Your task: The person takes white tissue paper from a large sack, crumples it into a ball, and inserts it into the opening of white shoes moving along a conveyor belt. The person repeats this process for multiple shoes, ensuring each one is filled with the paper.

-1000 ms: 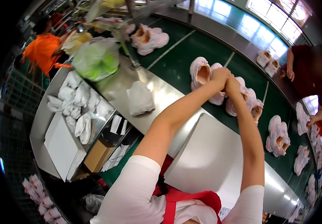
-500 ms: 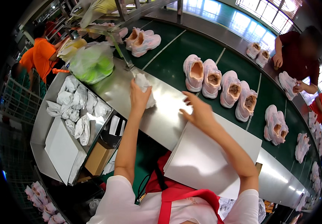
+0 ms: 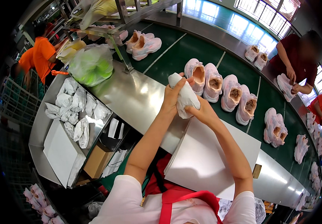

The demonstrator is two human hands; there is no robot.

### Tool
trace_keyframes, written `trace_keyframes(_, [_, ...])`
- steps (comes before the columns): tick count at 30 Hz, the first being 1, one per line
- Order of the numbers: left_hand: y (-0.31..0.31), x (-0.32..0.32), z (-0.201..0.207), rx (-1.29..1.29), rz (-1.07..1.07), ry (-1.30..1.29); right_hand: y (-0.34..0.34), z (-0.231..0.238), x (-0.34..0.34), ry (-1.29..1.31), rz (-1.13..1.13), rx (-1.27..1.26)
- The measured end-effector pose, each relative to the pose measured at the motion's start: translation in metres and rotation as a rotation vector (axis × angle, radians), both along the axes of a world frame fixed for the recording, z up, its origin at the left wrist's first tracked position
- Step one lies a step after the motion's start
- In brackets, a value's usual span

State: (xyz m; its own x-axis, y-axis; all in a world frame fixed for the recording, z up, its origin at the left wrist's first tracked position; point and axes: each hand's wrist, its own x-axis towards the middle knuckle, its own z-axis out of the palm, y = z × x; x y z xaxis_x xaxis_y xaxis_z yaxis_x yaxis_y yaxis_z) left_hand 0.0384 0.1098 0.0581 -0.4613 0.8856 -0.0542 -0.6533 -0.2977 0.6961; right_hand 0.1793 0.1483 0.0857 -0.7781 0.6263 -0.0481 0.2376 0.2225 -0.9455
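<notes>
Between my two hands is a wad of white tissue paper (image 3: 185, 98), raised above the steel ledge. My left hand (image 3: 171, 98) wraps round its left side. The fingers of my right hand (image 3: 203, 110) close on its lower right part. Just beyond it, pale pink sneakers (image 3: 213, 80) stand in pairs on the green conveyor belt (image 3: 168, 69), and crumpled paper shows inside several of them. In front of me, a stack of white paper sheets (image 3: 213, 160) lies on the ledge, under my right forearm.
At left, a metal tray (image 3: 38, 149) holds several crumpled paper wads (image 3: 71, 100) and more white sheets (image 3: 62, 153). A clear bag with green contents (image 3: 92, 65) sits beside a metal rack (image 3: 120, 48). Across the belt, a person in dark red (image 3: 299, 59) handles a shoe.
My left hand has carried the paper wad rightward from the ledge. My right hand, open and apart before, now grips it too. The sneakers have shifted slightly on the belt.
</notes>
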Motion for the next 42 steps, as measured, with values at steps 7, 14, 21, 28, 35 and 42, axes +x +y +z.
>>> trace_keyframes(7, [0.020,0.012,-0.001,-0.201,-0.044,-0.015,-0.021,0.002,0.011,-0.144,-0.237,0.618])
trace_keyframes(14, [0.134,-0.045,-0.061,0.017,0.448,1.419,0.050,0.015,0.041,-0.504,-0.369,0.819])
trace_keyframes(21, [0.179,-0.073,-0.053,-0.095,-0.148,1.570,0.133,-0.001,-0.033,-0.645,-0.188,0.799])
trace_keyframes(28, [0.202,-0.052,-0.067,-0.063,-0.275,1.616,0.179,-0.026,-0.055,-0.916,0.270,0.650])
trace_keyframes(35, [0.198,-0.056,-0.074,-0.235,-0.186,1.545,0.171,-0.053,-0.064,-0.828,0.004,1.151])
trace_keyframes(42, [0.193,-0.042,-0.057,-0.251,-0.353,1.674,0.177,-0.037,-0.022,-0.362,-0.138,0.912])
